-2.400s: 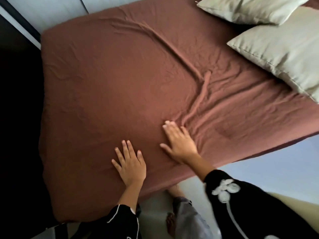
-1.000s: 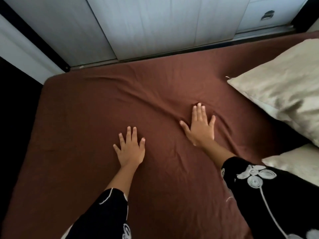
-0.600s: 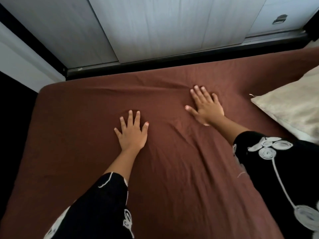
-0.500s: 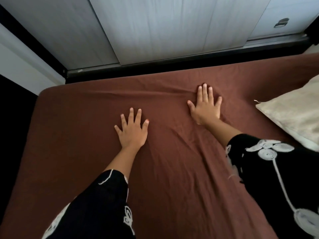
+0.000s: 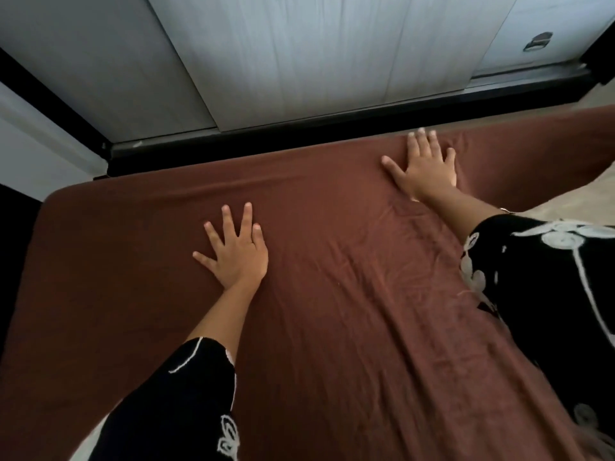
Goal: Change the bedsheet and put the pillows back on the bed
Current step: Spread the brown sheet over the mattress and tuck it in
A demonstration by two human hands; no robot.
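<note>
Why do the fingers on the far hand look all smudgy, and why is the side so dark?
Head view: the right hand is motion-blurred at its fingers, probably sliding on the brown bedsheet; the left hand looks sharp. Head view again: the left edge drops into deep shadow, while the pale cupboard doors catch the light.

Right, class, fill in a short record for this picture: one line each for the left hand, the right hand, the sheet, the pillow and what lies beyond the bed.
left hand: flat on the bedsheet, fingers spread
right hand: flat on the bedsheet near its far edge, fingers straight
bedsheet: brown, covers the mattress, lightly creased by the right arm
pillow: pale, only part shows at the right edge
beyond the bed: pale cabinet doors
</note>
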